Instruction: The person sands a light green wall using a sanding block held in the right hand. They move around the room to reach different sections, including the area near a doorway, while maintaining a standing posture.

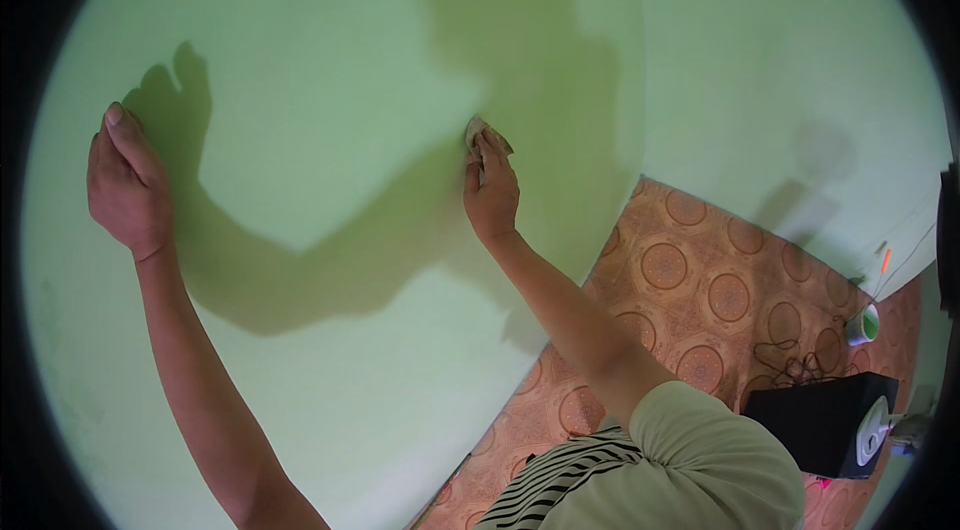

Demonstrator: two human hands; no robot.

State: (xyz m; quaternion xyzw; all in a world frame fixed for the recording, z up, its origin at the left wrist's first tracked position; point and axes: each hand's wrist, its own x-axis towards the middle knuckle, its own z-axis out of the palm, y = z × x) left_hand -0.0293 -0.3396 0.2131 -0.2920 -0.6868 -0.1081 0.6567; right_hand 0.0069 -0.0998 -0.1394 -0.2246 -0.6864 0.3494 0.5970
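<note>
A pale green wall (360, 177) stretches before me. My right hand (493, 196) presses a small folded grey-beige piece (475, 130) against it under the fingertips; whether it is cloth or sandpaper cannot be told. Farther left, my left hand (129, 188) is raised at the wall, thumb upward. Its palm and most fingers are turned away, but its shadow (169, 91) shows the thumb apart from the fingers, and nothing shows in it.
Right of the wall corner (643, 117) lies a patterned orange-brown floor covering (664, 267). On it stand a black box-like speaker (806, 417), a tangled dark cord (795, 368) and a white cup (861, 327) with green inside. A white round-based object (872, 431) is at the box.
</note>
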